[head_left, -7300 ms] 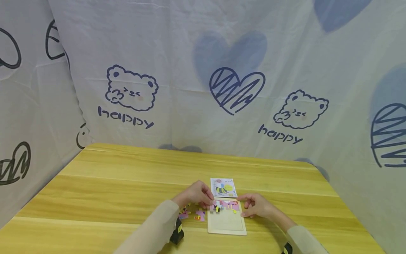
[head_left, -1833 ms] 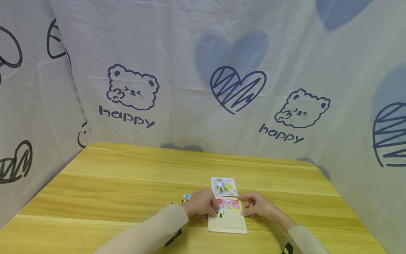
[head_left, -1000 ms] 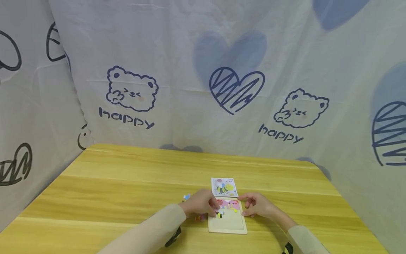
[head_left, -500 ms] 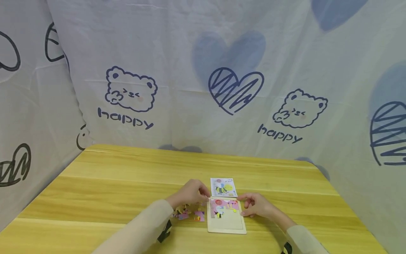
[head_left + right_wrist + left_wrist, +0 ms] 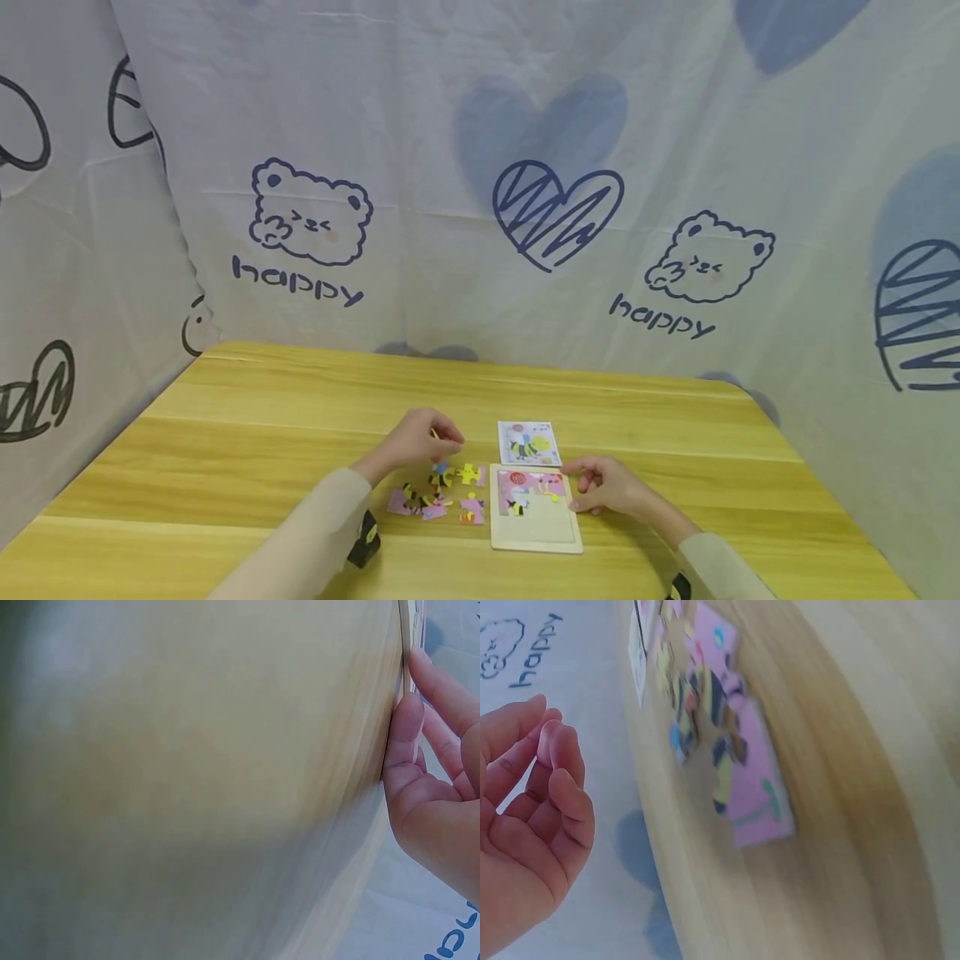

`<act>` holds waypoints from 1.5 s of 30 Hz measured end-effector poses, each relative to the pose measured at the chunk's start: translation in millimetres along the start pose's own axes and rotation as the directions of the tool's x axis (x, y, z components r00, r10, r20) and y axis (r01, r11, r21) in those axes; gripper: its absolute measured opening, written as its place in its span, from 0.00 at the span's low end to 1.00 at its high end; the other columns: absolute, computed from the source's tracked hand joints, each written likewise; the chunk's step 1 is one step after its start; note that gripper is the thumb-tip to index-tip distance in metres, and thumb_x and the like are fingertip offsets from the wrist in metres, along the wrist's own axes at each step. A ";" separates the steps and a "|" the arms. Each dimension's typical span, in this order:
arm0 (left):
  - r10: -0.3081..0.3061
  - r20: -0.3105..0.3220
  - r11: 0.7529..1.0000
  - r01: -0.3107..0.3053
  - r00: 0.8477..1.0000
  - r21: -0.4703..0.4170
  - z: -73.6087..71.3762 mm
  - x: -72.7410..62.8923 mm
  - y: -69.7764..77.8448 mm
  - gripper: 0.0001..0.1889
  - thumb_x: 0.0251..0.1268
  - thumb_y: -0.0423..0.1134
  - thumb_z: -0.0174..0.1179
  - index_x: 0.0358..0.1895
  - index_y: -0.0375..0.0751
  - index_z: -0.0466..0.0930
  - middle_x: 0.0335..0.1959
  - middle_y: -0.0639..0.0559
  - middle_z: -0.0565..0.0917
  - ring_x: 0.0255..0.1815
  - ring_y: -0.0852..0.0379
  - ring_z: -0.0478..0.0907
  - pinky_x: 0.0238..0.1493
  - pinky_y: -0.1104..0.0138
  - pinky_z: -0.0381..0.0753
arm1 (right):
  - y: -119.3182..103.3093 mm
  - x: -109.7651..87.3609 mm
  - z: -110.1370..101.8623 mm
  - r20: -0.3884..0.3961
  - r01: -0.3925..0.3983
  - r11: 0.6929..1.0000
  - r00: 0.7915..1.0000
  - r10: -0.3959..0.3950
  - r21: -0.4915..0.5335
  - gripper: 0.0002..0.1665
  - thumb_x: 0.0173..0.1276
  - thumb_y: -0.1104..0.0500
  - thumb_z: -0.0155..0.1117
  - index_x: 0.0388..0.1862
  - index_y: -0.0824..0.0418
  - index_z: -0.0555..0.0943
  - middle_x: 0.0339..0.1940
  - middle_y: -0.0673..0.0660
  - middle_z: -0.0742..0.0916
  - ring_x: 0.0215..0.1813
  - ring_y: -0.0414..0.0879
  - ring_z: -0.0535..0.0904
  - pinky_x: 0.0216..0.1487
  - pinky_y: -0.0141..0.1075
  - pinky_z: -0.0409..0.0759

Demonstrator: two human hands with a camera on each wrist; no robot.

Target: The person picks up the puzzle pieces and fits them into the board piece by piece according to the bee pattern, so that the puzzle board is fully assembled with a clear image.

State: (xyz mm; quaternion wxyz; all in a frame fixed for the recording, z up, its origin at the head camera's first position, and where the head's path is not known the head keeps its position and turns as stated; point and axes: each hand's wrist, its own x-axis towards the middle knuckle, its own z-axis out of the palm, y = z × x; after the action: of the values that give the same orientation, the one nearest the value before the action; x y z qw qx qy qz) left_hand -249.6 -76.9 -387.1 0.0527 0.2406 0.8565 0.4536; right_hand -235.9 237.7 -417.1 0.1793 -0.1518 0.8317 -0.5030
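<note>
A light wooden puzzle board (image 5: 537, 548) lies on the table, with pink bee-picture pieces (image 5: 536, 482) fitted along its top and left part. The right hand (image 5: 611, 485) touches the board's right side, index finger near the upper corner and thumb lower down; the right wrist view shows both fingertips against the edge. The left hand (image 5: 420, 435) hovers behind the loose jigsaw pieces (image 5: 433, 507), its fingers loosely bent. Nothing shows between its fingers in the left wrist view, where the pink, yellow and black pieces (image 5: 761, 776) lie beyond the hand.
Just behind the board lies a printed bee picture card (image 5: 529, 442). More loose pieces, including a yellow one (image 5: 469, 474), sit left of the board on the wooden table (image 5: 300, 408). A printed cloth (image 5: 435, 208) hangs behind the table.
The left hand brought a piece to the board's left side, where it now lies in the frame. It then withdrew left and away, uncovering the loose pieces. The right hand stayed put.
</note>
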 end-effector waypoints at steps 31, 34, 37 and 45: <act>-0.205 0.213 0.978 0.193 0.955 0.078 -5.0 -8.2 -14.8 0.16 0.46 0.25 0.65 0.40 0.37 0.73 0.16 0.52 0.69 0.14 0.61 0.62 0.16 0.72 0.62 | 1.5 0.2 -2.1 0.022 0.009 1.000 1.000 -0.010 0.024 0.30 0.48 0.71 0.68 0.52 0.77 0.69 0.26 0.55 0.73 0.23 0.40 0.67 0.20 0.26 0.69; -0.218 0.201 0.974 0.198 0.955 0.115 -2.9 -6.6 -14.4 0.15 0.45 0.25 0.65 0.38 0.39 0.74 0.15 0.53 0.67 0.13 0.61 0.61 0.15 0.72 0.61 | 2.2 0.8 -2.7 0.021 0.005 1.000 1.000 -0.005 0.024 0.30 0.49 0.71 0.68 0.52 0.77 0.70 0.26 0.55 0.73 0.24 0.42 0.67 0.21 0.27 0.69; -0.233 0.195 0.969 0.209 0.953 0.134 -1.2 -5.0 -14.8 0.15 0.45 0.25 0.65 0.36 0.40 0.73 0.14 0.53 0.67 0.14 0.61 0.62 0.15 0.72 0.61 | 1.7 0.8 -2.5 0.019 0.000 1.000 1.000 -0.001 0.025 0.30 0.49 0.71 0.68 0.52 0.77 0.70 0.26 0.55 0.73 0.25 0.42 0.67 0.21 0.27 0.69; -0.252 0.181 0.961 0.223 0.951 0.166 0.5 -4.3 -12.8 0.17 0.40 0.24 0.68 0.33 0.41 0.71 0.15 0.52 0.69 0.14 0.61 0.63 0.14 0.72 0.61 | 0.5 0.5 -1.0 0.005 -0.011 1.000 1.000 0.011 0.015 0.30 0.48 0.70 0.68 0.51 0.75 0.71 0.26 0.55 0.73 0.25 0.42 0.67 0.21 0.27 0.70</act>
State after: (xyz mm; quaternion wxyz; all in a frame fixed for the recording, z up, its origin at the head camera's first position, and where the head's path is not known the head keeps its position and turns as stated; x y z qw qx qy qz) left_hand -250.3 -84.5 -398.3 0.1754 0.1830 0.9000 0.3547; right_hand -236.8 238.6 -417.2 0.1851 -0.1470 0.8285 -0.5077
